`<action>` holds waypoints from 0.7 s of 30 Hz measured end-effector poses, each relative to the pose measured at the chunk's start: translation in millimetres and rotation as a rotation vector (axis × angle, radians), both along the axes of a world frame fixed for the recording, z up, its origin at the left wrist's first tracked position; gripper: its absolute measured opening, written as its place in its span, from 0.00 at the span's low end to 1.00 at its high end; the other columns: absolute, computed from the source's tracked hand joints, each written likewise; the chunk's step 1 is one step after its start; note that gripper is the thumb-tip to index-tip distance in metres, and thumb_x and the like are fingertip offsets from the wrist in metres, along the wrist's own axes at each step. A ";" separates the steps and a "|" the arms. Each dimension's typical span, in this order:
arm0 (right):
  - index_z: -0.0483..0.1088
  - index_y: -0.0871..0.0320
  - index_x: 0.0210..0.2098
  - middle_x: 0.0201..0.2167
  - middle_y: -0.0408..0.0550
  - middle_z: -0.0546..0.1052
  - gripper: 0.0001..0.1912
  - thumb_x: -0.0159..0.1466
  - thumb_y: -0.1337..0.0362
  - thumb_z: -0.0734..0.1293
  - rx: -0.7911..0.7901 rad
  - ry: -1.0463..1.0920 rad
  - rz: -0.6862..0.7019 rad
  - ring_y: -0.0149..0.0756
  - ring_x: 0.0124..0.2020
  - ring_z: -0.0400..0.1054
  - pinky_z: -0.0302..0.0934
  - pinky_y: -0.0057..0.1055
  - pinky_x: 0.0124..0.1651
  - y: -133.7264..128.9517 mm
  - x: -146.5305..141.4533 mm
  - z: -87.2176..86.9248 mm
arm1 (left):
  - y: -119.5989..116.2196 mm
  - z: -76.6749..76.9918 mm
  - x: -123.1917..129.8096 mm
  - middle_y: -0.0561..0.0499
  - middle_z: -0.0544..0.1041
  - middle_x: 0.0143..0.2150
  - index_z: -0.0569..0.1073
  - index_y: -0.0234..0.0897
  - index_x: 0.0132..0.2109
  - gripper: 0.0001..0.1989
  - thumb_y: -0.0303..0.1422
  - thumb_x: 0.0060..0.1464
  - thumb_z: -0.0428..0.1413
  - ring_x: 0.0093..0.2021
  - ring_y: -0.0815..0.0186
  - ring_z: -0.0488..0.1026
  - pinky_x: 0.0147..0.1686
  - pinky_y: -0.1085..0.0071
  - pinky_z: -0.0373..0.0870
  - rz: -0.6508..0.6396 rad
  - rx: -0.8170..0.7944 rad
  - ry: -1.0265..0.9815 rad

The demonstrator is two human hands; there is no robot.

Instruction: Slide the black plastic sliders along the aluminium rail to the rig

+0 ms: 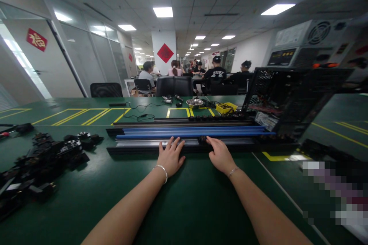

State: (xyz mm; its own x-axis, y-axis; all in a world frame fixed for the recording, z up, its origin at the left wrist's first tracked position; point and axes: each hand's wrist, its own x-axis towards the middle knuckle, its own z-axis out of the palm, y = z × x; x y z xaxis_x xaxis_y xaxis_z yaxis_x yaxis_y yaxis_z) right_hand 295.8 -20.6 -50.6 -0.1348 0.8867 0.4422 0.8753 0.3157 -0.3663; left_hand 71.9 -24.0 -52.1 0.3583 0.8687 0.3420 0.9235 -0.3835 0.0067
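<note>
My left hand lies with its fingers spread over the near edge of a long grey channel rail with black sides. Close by on the right, my right hand has its fingers drawn together at a small black part that sits in the same rail. The exact kind of that part is too small to make out. Just behind runs a long blue rail, parallel to the first. More small black parts stand in a row at the rail's right end.
Several black parts lie heaped at the left. An open computer case with power supplies on top stands at the right. Behind the rails are a metal bowl, a yellow tray and cables. People sit farther back.
</note>
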 end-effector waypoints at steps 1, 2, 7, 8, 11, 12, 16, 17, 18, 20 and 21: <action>0.58 0.62 0.56 0.49 0.52 0.70 0.34 0.49 0.75 0.54 -0.005 -0.001 -0.002 0.38 0.53 0.58 0.47 0.42 0.59 -0.2 -0.4 0.1 | -0.9 1.4 7.7 0.51 0.52 0.65 0.53 0.52 0.61 0.28 0.44 0.52 0.47 0.64 0.53 0.42 0.57 0.41 0.38 -0.007 -0.010 -0.006; 0.58 0.62 0.56 0.49 0.51 0.70 0.34 0.49 0.75 0.54 -0.011 -0.005 -0.001 0.38 0.53 0.58 0.47 0.42 0.59 -0.4 -0.8 0.2 | -1.5 2.7 15.7 0.51 0.51 0.65 0.54 0.53 0.60 0.29 0.44 0.51 0.48 0.64 0.52 0.41 0.57 0.41 0.38 -0.013 -0.017 -0.016; 0.58 0.61 0.56 0.52 0.51 0.68 0.33 0.49 0.74 0.54 -0.046 -0.080 0.010 0.37 0.56 0.54 0.42 0.42 0.60 -1.0 -2.9 0.2 | -1.5 3.0 57.3 0.50 0.48 0.66 0.59 0.55 0.57 0.27 0.46 0.49 0.50 0.64 0.47 0.39 0.55 0.38 0.38 -0.065 -0.031 -0.084; 0.59 0.60 0.56 0.53 0.50 0.67 0.33 0.49 0.74 0.54 -0.054 -0.094 0.009 0.36 0.57 0.53 0.41 0.41 0.61 -1.2 -2.8 -0.1 | -1.0 2.3 64.8 0.50 0.47 0.66 0.58 0.56 0.57 0.27 0.47 0.49 0.50 0.64 0.46 0.39 0.55 0.37 0.37 -0.071 -0.036 -0.096; 0.58 0.58 0.56 0.56 0.48 0.63 0.34 0.49 0.74 0.55 -0.055 -0.134 -0.033 0.37 0.59 0.49 0.37 0.44 0.62 -1.9 -0.5 -1.8 | 1.4 0.9 82.1 0.48 0.47 0.66 0.55 0.59 0.58 0.29 0.50 0.48 0.49 0.64 0.43 0.39 0.53 0.34 0.35 -0.050 -0.060 -0.117; 0.58 0.57 0.57 0.58 0.47 0.61 0.34 0.49 0.73 0.55 -0.052 -0.150 -0.066 0.38 0.60 0.47 0.35 0.46 0.62 -1.9 1.0 -2.7 | 2.5 0.9 86.1 0.48 0.46 0.66 0.55 0.59 0.59 0.30 0.51 0.48 0.48 0.64 0.42 0.38 0.52 0.33 0.34 -0.032 -0.070 -0.114; 0.55 0.56 0.59 0.62 0.46 0.54 0.36 0.50 0.73 0.57 -0.061 -0.223 -0.185 0.44 0.62 0.41 0.33 0.51 0.60 -0.7 8.6 -7.5 | 7.1 2.2 94.4 0.47 0.45 0.66 0.56 0.58 0.59 0.32 0.51 0.45 0.52 0.64 0.40 0.35 0.51 0.32 0.33 0.044 -0.116 -0.084; 0.55 0.56 0.59 0.62 0.46 0.54 0.36 0.50 0.73 0.57 -0.066 -0.237 -0.192 0.45 0.62 0.40 0.34 0.51 0.60 -0.2 10.1 -8.7 | 7.9 2.3 95.0 0.46 0.45 0.66 0.56 0.58 0.58 0.32 0.50 0.45 0.53 0.64 0.40 0.35 0.51 0.31 0.33 0.052 -0.121 -0.077; 0.55 0.55 0.59 0.62 0.46 0.54 0.36 0.50 0.73 0.57 -0.069 -0.247 -0.195 0.45 0.62 0.40 0.34 0.51 0.60 0.4 11.3 -9.7 | 8.6 2.3 95.1 0.46 0.46 0.66 0.56 0.57 0.58 0.32 0.49 0.45 0.53 0.64 0.41 0.35 0.51 0.31 0.34 0.053 -0.123 -0.071; 0.56 0.55 0.58 0.62 0.46 0.54 0.35 0.50 0.73 0.57 -0.071 -0.251 -0.198 0.45 0.62 0.41 0.34 0.51 0.60 1.6 12.5 -11.2 | 9.3 1.7 94.1 0.46 0.47 0.66 0.57 0.56 0.58 0.31 0.48 0.46 0.52 0.64 0.43 0.36 0.51 0.31 0.34 0.045 -0.113 -0.063; 0.56 0.54 0.58 0.62 0.45 0.54 0.35 0.50 0.73 0.57 -0.072 -0.249 -0.199 0.45 0.62 0.41 0.34 0.51 0.60 2.0 12.6 -11.6 | 9.4 1.2 93.1 0.45 0.48 0.66 0.57 0.56 0.58 0.30 0.47 0.47 0.52 0.64 0.45 0.36 0.51 0.32 0.34 0.040 -0.104 -0.063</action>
State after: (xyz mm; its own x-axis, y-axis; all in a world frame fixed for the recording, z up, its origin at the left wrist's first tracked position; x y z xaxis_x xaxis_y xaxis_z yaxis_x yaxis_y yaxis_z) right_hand 308.4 -18.6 -62.2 -0.0513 0.9343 0.3527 0.9828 0.1100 -0.1486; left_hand 165.0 -14.6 -50.9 0.3038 0.9136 0.2703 0.9344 -0.3411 0.1029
